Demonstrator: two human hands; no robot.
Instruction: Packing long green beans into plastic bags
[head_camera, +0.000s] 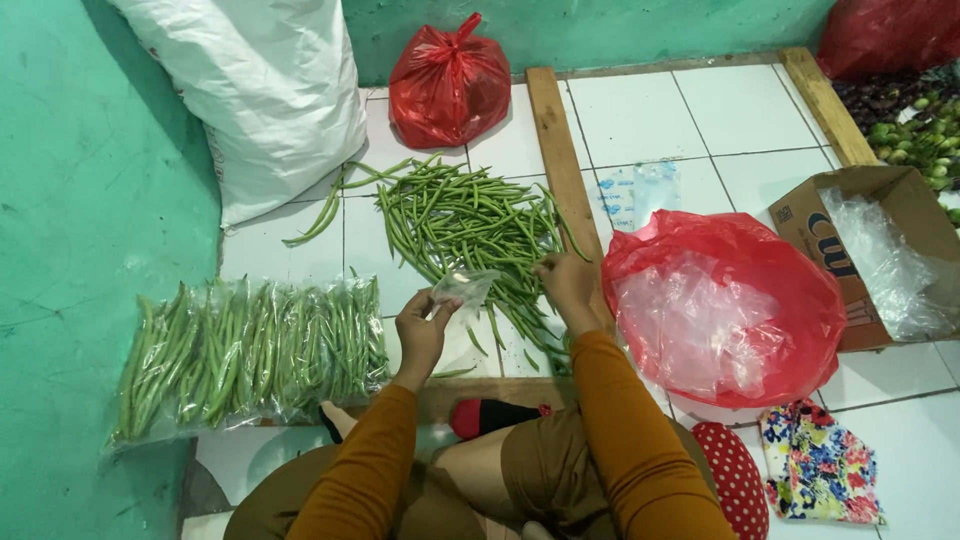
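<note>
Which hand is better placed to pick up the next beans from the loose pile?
Likely the right hand: it already rests on the loose green beans. The left hand is occupied, pinching a small clear plastic bag just short of the pile.

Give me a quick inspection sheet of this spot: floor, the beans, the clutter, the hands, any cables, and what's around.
Surface: white tiled floor with wooden strips.
Job's things: loose green beans in a pile; packed bean bags in a row at left; small clear bag.
Clutter: open red bag, cardboard box, tied red bag, floral cloth.
Hands: left hand pinches the small clear bag; right hand rests on the loose green beans.
Cables: nothing seen.
Surroundings: green wall, white sack.
</note>
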